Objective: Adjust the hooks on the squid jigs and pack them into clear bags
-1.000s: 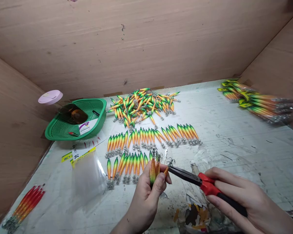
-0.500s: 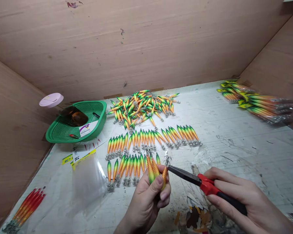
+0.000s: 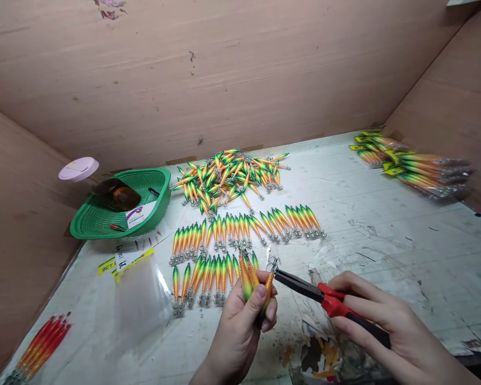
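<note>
Several green-and-orange squid jigs (image 3: pixel 245 278) are pinched in my left hand (image 3: pixel 240 326), their hooked ends pointing up. One jig (image 3: pixel 269 286) leans apart from the others to the right. My right hand (image 3: pixel 380 326) is closed around red-and-black pliers (image 3: pixel 334 303). The pliers' dark jaws reach the base of that jig's metal hook crown (image 3: pixel 273 264). Whether the jaws clamp it tightly I cannot tell. Behind my left hand lies a row of similar jigs (image 3: pixel 212 275), with a longer row (image 3: pixel 232 230) beyond it.
A loose heap of jigs (image 3: pixel 228 179) lies at the back. At left stand a green basket (image 3: pixel 162 211) and a lidded cup (image 3: pixel 78 169). Clear plastic bags (image 3: pixel 140 299) and red jigs (image 3: pixel 46 345) lie nearer. Packed jigs (image 3: pixel 425 171) sit at the right; scraps (image 3: pixel 318 353) lie in front.
The whole view has shifted slightly, so things appear a little farther left. My hands keep nearly the same pose, with the pliers still at the same jig's hook end.
</note>
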A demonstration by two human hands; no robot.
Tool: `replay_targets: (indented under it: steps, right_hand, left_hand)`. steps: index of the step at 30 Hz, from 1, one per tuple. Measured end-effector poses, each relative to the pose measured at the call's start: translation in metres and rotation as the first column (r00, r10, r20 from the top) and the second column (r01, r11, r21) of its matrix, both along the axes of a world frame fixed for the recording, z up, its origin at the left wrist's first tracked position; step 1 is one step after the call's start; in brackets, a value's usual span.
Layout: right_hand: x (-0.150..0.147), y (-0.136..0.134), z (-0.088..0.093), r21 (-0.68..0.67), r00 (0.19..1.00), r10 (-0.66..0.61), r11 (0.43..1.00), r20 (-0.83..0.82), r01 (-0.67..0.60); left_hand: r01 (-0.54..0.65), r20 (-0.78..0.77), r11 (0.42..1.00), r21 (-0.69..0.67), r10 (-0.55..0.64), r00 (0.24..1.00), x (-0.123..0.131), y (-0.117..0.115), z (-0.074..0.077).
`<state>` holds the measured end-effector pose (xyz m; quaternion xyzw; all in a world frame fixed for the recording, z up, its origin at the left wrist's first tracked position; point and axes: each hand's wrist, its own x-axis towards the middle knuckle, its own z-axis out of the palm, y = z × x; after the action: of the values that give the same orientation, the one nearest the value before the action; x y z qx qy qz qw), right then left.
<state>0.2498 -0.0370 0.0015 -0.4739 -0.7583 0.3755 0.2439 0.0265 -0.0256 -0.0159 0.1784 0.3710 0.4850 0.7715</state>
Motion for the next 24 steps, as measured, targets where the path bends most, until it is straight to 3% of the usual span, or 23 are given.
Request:
replay_targets:
  steps: [10,16,19,21,22,24]
  right_hand:
    - [-0.001,0.002,0.002,-0.008,1.0,0.005,1.0,-0.025,-0.005]
    - [0.0,0.002,-0.001,0.019,1.0,0.019,1.0,-0.025,-0.019]
    - [0.006,-0.001,-0.011,0.032,0.999,-0.038,0.999,0.01,0.038]
    - [0.012,-0.003,-0.019,0.054,0.992,-0.116,0.992,0.055,0.113]
    - [0.016,-0.004,-0.024,0.073,0.985,-0.156,0.986,0.078,0.151]
    - [0.024,-0.004,-0.031,0.122,0.964,-0.235,0.968,0.123,0.22]
  left_hand:
    - [0.034,-0.11,0.999,0.037,-0.03,0.994,-0.003,-0.002,-0.005]
    - [0.038,-0.24,0.993,0.11,-0.01,0.971,-0.01,-0.004,-0.011]
    - [0.045,-0.378,0.978,0.202,0.036,0.925,-0.02,0.006,-0.009]
    - [0.154,-0.562,0.934,0.321,0.058,0.825,-0.027,0.021,-0.006]
    - [0.263,-0.656,0.885,0.384,0.061,0.752,-0.029,0.03,-0.006]
    - [0.551,-0.801,0.694,0.462,0.06,0.596,-0.032,0.05,-0.006]
